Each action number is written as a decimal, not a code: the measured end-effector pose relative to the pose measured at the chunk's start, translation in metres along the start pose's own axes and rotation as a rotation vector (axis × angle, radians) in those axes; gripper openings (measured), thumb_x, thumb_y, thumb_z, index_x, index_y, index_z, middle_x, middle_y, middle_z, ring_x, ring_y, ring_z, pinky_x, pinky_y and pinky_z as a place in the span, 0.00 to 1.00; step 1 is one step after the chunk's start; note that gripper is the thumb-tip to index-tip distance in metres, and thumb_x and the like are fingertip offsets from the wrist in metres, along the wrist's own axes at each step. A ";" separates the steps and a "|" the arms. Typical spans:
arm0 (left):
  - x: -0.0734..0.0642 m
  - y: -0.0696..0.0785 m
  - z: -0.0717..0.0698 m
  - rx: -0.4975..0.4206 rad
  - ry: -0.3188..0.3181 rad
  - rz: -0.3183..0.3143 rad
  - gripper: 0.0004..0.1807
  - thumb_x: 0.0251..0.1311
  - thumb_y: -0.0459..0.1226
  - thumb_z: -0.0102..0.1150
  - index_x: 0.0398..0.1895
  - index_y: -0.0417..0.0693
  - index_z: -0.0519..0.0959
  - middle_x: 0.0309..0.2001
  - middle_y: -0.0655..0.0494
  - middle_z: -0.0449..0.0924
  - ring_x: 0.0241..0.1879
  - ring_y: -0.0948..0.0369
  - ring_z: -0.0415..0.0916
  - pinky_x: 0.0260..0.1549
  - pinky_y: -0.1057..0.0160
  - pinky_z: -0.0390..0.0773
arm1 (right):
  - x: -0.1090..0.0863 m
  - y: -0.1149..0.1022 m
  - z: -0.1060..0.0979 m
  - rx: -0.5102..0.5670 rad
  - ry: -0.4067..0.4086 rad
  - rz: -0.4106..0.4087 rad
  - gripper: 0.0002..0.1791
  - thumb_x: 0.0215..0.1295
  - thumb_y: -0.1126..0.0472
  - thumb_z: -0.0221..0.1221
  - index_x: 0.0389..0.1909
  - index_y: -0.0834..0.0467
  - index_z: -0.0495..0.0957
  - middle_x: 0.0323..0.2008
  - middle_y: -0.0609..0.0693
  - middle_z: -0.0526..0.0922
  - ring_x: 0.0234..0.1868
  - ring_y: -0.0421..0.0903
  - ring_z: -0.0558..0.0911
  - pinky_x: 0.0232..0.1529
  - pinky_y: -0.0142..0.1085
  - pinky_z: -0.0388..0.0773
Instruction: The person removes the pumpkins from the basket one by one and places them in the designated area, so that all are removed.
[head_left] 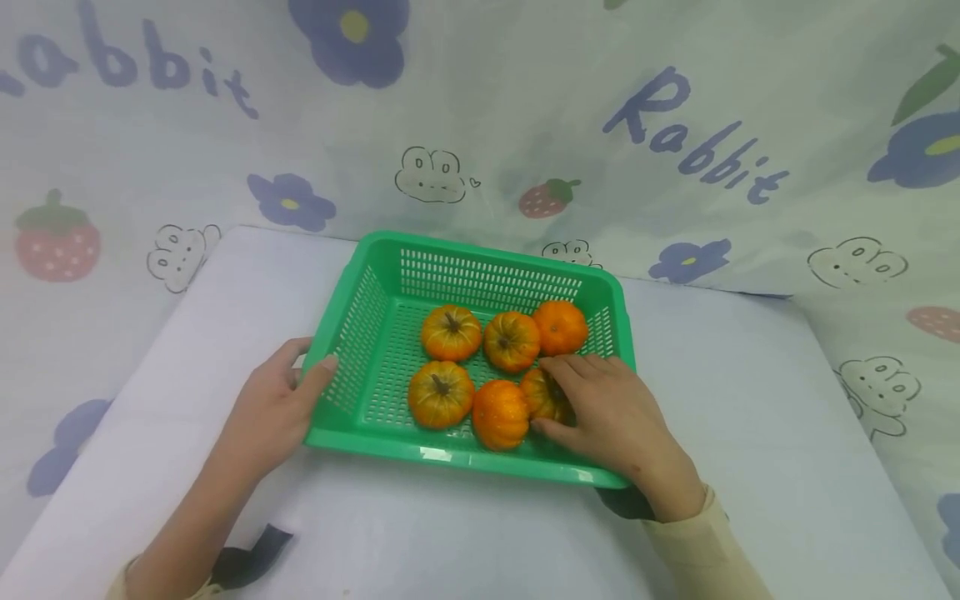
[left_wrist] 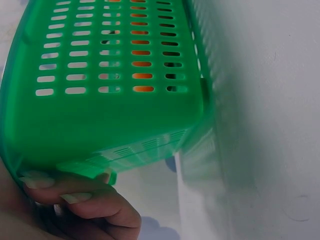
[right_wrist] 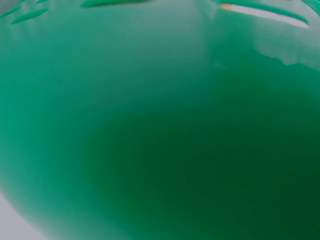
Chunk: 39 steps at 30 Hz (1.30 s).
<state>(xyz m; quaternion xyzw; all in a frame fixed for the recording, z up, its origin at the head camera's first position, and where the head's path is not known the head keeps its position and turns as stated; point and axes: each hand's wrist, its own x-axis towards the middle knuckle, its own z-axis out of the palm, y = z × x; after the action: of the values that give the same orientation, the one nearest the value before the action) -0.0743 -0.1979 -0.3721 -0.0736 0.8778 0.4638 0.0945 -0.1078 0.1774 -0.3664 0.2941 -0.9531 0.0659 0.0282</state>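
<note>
A green plastic basket with slotted walls stands on the table, holding several small orange pumpkins. My left hand grips its left rim, thumb over the top edge. Curled fingers of that hand show below the slotted wall in the left wrist view. Inside the front right corner, my right hand holds a small pumpkin, fingers and thumb around it and covering much of it. Beside that one lies a brighter orange pumpkin. The right wrist view is filled by blurred green plastic; no hand shows there.
A pumpkin sits left of the front row. Behind are three more: a striped one, a middle one and a smooth orange one. White table surrounds the basket, with a printed rabbit cloth behind.
</note>
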 end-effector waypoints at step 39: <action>0.000 0.001 0.000 -0.025 0.020 0.013 0.37 0.82 0.55 0.43 0.79 0.38 0.58 0.37 0.44 0.86 0.25 0.55 0.80 0.21 0.59 0.76 | 0.001 0.001 0.000 0.027 0.003 0.011 0.40 0.58 0.37 0.73 0.65 0.56 0.78 0.58 0.50 0.85 0.53 0.52 0.82 0.59 0.51 0.74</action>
<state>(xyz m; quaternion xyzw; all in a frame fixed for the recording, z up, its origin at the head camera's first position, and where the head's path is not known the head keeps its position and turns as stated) -0.0740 -0.1977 -0.3715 -0.0735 0.8732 0.4748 0.0817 -0.1087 0.1775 -0.3665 0.2892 -0.9536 0.0794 0.0252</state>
